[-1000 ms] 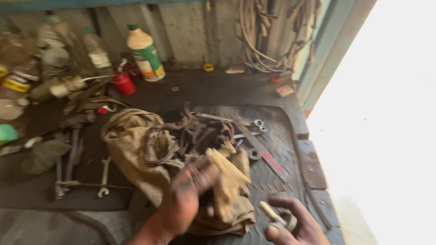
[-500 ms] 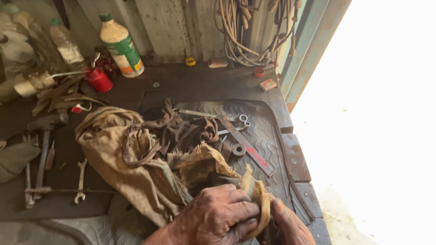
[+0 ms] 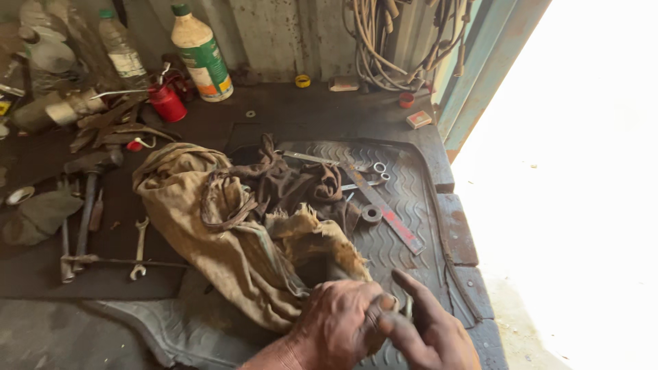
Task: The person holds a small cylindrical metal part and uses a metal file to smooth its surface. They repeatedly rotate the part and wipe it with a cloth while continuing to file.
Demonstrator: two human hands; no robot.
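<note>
Hands meet at the bottom edge of my view: my left hand [image 3: 339, 327] is curled loosely, knuckles up, against the frayed edge of the tan, torn burlap sack [image 3: 226, 240], and my right hand [image 3: 428, 336] lies just beside it with the forefinger stretched out. Between them I see a small metal piece [image 3: 408, 306], but I cannot tell whether either hand actually grips it. The sack lies crumpled across the grey ribbed rubber mat [image 3: 411, 205], at the middle of the dark workbench [image 3: 288, 116], with a brown knotted rag [image 3: 295, 181] heaped on it. Right of the rag, on the mat, lie a long flat metal bar with red paint [image 3: 391, 218], a small dark ring [image 3: 371, 214] and a silver spanner [image 3: 367, 183]. Well apart, at the back wall, stand a white plastic bottle with a green cap [image 3: 201, 55] and a red oil can [image 3: 166, 101]. Left of the sack rest a small open-ended wrench [image 3: 140, 247] and a hammer [image 3: 89, 199].
</note>
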